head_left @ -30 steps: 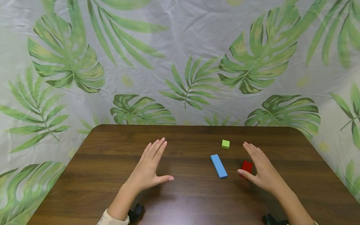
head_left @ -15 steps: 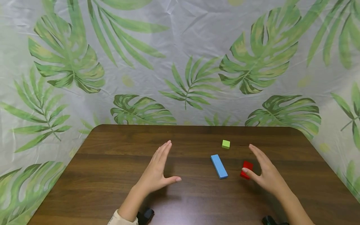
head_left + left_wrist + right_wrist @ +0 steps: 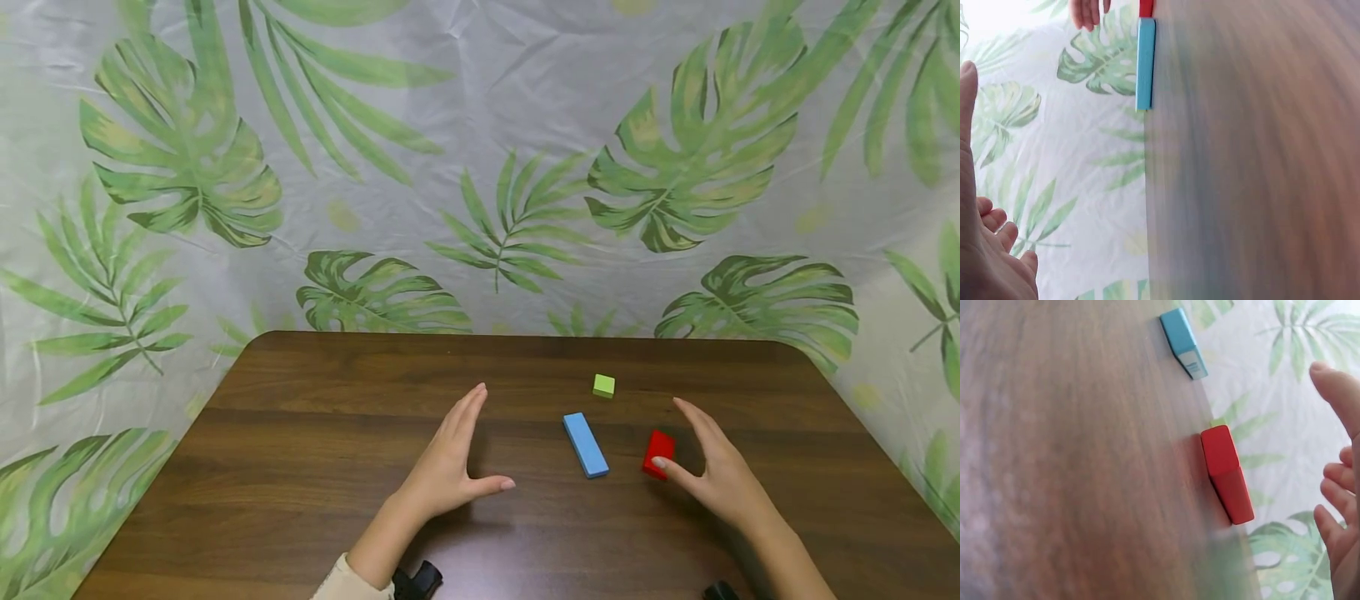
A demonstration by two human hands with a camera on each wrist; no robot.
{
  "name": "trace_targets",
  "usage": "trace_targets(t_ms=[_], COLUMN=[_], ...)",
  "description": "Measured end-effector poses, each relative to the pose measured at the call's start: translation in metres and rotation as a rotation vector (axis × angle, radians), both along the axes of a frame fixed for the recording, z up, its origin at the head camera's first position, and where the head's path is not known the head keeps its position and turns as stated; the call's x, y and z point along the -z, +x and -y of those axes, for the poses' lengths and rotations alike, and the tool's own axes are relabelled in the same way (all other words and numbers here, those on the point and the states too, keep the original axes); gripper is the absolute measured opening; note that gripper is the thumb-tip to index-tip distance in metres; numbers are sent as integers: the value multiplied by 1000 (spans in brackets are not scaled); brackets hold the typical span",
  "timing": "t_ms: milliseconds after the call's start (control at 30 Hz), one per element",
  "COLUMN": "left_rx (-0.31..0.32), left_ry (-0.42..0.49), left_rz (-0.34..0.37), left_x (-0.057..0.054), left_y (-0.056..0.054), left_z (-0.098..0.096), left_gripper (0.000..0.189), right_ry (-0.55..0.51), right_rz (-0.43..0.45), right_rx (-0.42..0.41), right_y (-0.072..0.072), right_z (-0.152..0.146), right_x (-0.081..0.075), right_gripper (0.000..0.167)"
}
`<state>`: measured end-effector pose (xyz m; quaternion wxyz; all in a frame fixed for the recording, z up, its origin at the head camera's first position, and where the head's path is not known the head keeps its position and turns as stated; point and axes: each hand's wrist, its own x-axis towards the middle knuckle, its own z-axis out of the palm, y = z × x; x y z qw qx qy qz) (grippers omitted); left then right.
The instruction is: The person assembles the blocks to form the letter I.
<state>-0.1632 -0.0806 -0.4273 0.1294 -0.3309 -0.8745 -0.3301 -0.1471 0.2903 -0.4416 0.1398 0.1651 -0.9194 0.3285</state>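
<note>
Above the table, my left hand (image 3: 446, 467) hovers with straight fingers and the thumb spread, holding nothing. A long blue block (image 3: 586, 445) lies flat to its right. My right hand (image 3: 716, 471) hangs in the air beside a red block (image 3: 659, 454), fingers extended and thumb apart. In the head view its thumb tip overlaps the red block's edge, but the right wrist view shows the hand apart from the red block (image 3: 1227, 475). A small light green block (image 3: 603, 386) sits farther back, mostly hidden behind the red one in the right wrist view.
All the blocks lie on a dark brown wooden table (image 3: 315, 400) with rounded far corners. Behind it hangs a pale cloth (image 3: 480, 108) printed with green leaves. Black wrist straps (image 3: 418, 581) show at the lower edge of the head view.
My left hand has moved right and slightly nearer me. The right hand has drifted slightly right and down, showing more of the red block. The blocks stay in place.
</note>
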Motion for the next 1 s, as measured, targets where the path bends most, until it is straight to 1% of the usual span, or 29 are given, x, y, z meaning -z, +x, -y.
trace_targets(t_ms=[167,333,567,700,833,1000], left_rx=[8,23,24,22,17,15], left_ry=[-14,-8,-13,-13,-17,-39], left_rz=[20,61,76,101,134,152], left_x=[5,8,14,19,24,28], left_y=[-1,-1,-5,-7,-9,-11], left_z=[-10,-20,-35,-45,-55,-67], left_gripper=[110,110,111,111,111,110], right_ry=[6,17,38,52,58,61], right_rz=[21,24,10,20,54,105], right_rx=[17,25,25,25,23,22], right_y=[1,1,1,1,1,1], right_z=[-2,-4,-5,-6,-6,-6], right_x=[6,11,17,19,20,20], right_gripper=[85,83,79,78,78,79])
